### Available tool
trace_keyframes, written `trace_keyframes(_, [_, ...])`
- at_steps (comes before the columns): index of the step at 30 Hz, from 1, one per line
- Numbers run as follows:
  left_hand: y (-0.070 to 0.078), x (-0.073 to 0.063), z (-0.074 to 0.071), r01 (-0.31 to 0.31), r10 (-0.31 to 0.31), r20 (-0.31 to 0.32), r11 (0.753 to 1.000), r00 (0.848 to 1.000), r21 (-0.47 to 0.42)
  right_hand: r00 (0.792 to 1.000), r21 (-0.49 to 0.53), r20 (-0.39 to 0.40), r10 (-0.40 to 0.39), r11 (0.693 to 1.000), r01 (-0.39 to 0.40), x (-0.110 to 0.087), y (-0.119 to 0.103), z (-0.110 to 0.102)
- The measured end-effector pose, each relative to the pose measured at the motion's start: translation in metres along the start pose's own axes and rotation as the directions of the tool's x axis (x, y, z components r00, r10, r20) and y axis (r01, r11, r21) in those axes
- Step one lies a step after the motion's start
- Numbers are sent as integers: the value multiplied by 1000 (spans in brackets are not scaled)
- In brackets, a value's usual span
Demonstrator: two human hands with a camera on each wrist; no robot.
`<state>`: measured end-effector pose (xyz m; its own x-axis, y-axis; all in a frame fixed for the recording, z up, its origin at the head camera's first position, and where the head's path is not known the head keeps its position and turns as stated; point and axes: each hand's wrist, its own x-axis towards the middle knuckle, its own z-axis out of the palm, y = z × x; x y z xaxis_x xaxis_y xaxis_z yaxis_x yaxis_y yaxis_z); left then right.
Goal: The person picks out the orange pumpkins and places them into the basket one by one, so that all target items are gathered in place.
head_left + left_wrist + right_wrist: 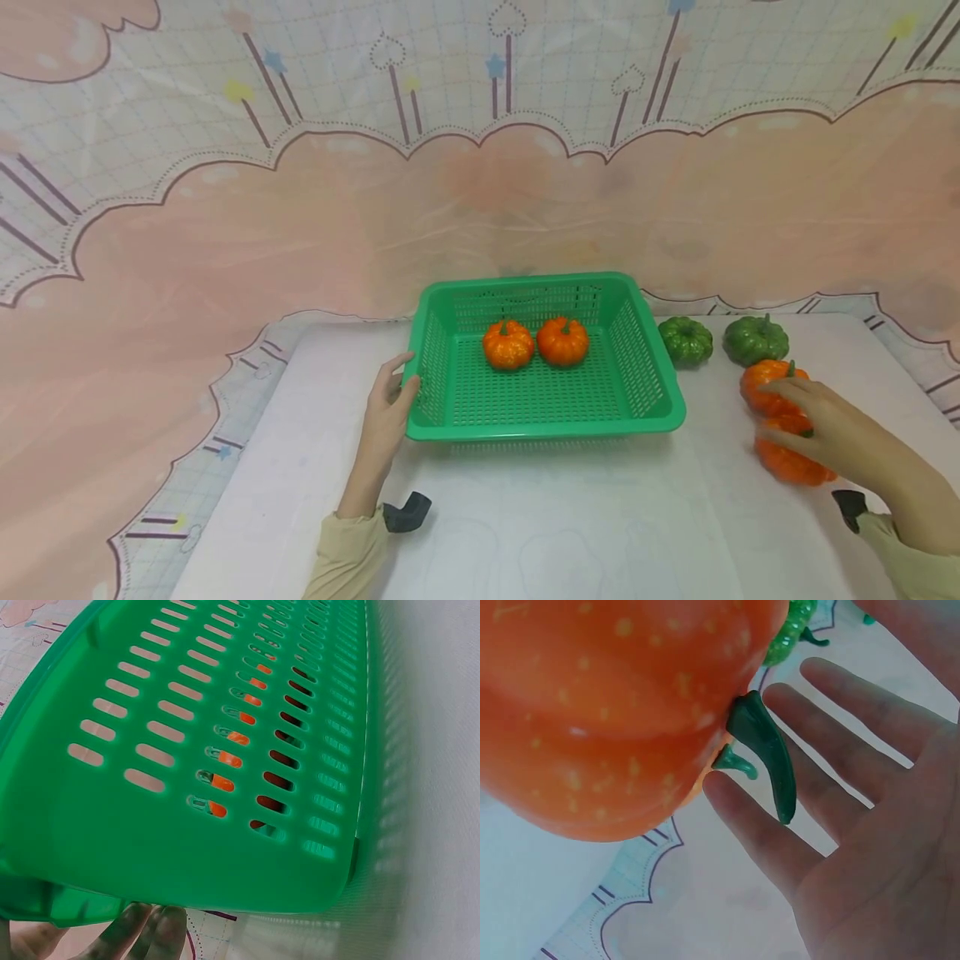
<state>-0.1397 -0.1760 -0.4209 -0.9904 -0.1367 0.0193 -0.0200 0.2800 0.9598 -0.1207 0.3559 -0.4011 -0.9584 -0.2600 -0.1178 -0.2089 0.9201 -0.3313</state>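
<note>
Head view: my right grip (831, 427), fingers spread and closed around nothing, is at two glossy orange ribbed pumpkins (793, 465) on the right of the white tabletop (585, 517), nearer than two green ribbed pumpkins (756, 342). My left grip (386, 417), loosely bent, touches the left rim of the green slotted plastic basket (540, 432), holding two small orange pumpkins (564, 342) toward its far side.

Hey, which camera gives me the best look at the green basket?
The head view: it shows the whole green basket, rim and inside, with two orange pumpkins in it. The left wrist view shows only part of the basket up close, mostly a slotted side with bits of orange through it. The right wrist view doesn't show it.
</note>
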Motion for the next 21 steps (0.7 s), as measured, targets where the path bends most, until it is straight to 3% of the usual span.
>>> trace_keyframes(21, [-1,1,0,-3,3,0,1000,1000,11,991,-14,-100,-86,996,85,-13,4,6])
